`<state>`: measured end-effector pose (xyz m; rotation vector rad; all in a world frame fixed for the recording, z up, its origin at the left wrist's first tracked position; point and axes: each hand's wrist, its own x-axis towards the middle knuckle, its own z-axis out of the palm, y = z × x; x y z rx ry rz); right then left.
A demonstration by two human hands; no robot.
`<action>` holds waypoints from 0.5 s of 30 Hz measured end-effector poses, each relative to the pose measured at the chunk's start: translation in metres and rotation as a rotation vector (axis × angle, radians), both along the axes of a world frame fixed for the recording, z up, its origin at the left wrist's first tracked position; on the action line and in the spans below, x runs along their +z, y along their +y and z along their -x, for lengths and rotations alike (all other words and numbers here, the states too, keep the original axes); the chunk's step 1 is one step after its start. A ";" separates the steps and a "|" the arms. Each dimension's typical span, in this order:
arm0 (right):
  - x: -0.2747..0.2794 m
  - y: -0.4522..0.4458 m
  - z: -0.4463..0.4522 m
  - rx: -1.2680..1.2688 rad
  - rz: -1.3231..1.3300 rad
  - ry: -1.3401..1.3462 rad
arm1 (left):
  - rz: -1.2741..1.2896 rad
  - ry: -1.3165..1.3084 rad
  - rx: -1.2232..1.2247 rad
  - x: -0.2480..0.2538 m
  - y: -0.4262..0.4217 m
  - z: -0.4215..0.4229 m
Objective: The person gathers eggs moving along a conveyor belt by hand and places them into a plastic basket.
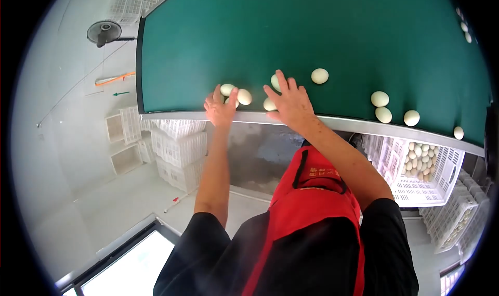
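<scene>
On the green table (291, 30), near its front metal edge, my left hand (220, 107) has its fingers apart over a small group of pale eggs. One egg (227, 90) lies at its fingertips, another (244, 97) just right of it, and a third is partly hidden under the fingers. My right hand (292, 99) is spread, its fingers touching or just above an egg (275, 82) and another egg (269, 104) by the thumb. A single egg (319, 76) lies beyond it to the right. Whether either hand grips an egg is unclear.
Several more eggs (380, 99) lie at the table's right. Below the edge there, a white crate (423, 196) holds many eggs. White crates (179, 148) are stacked below left. A fan (104, 33) stands off the table's left end.
</scene>
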<state>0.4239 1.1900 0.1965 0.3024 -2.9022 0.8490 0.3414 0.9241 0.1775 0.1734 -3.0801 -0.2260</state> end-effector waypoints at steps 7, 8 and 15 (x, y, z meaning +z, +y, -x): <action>-0.013 -0.025 0.032 0.089 -0.027 -0.030 | -0.256 0.112 -0.003 0.000 0.032 0.007; -0.012 -0.024 0.033 0.102 -0.037 -0.079 | -0.269 0.110 -0.012 -0.003 0.038 0.010; -0.009 -0.017 0.033 0.027 -0.051 -0.058 | -0.270 0.155 -0.007 -0.006 0.072 0.028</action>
